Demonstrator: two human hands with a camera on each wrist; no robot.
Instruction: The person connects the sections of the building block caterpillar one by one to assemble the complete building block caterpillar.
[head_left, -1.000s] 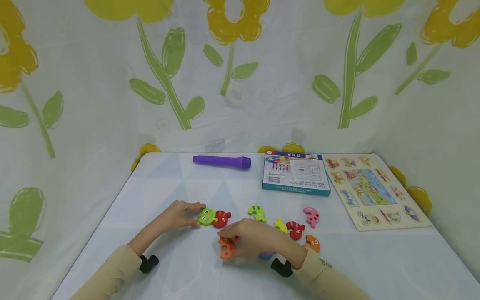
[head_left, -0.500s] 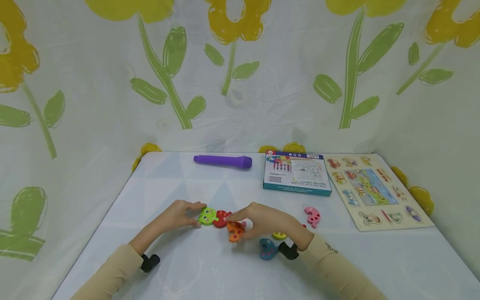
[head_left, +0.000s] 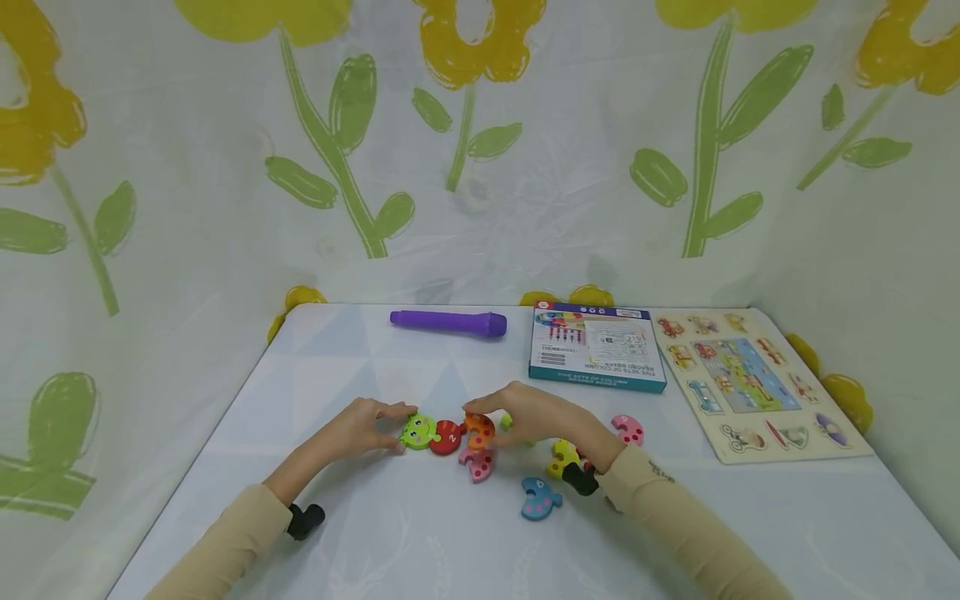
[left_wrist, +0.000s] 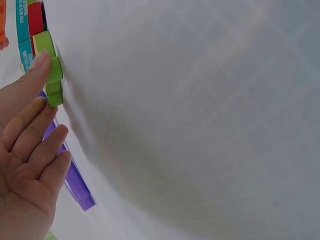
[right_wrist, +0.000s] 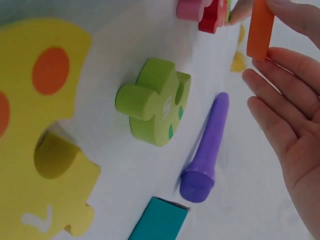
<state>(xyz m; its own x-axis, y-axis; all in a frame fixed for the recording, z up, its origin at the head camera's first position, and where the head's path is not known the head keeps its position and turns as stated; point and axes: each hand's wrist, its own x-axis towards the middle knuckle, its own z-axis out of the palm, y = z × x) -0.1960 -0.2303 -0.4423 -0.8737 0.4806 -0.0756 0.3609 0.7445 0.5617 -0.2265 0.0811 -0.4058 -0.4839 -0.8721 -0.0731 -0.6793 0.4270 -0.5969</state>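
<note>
My left hand point(head_left: 358, 429) pinches the green smiling caterpillar-head puzzle piece point(head_left: 416, 432) by its outer edge, thumb on the near side. Joined to its right is a red puzzle piece point(head_left: 447, 437) marked 2. Between the thumb and fingers of my right hand point(head_left: 536, 414) is an orange spotted puzzle piece point(right_wrist: 260, 30), which appears raised off the table just right of the red one. A pink puzzle piece point(head_left: 477, 464) lies right below it in the head view. Near the right hand lie a green striped piece point(right_wrist: 159, 102) and a yellow spotted piece point(right_wrist: 55, 95).
A blue piece point(head_left: 538, 499) and another pink piece point(head_left: 627, 429) lie to the right; other pieces are partly hidden by the right wrist. Farther back are a purple toy microphone point(head_left: 450, 323), a flat box point(head_left: 596, 346) and a wooden picture board point(head_left: 757, 387).
My right hand has moved away from me and slightly right with the orange piece, exposing the pink and blue pieces. My left hand has stayed on the green head.
</note>
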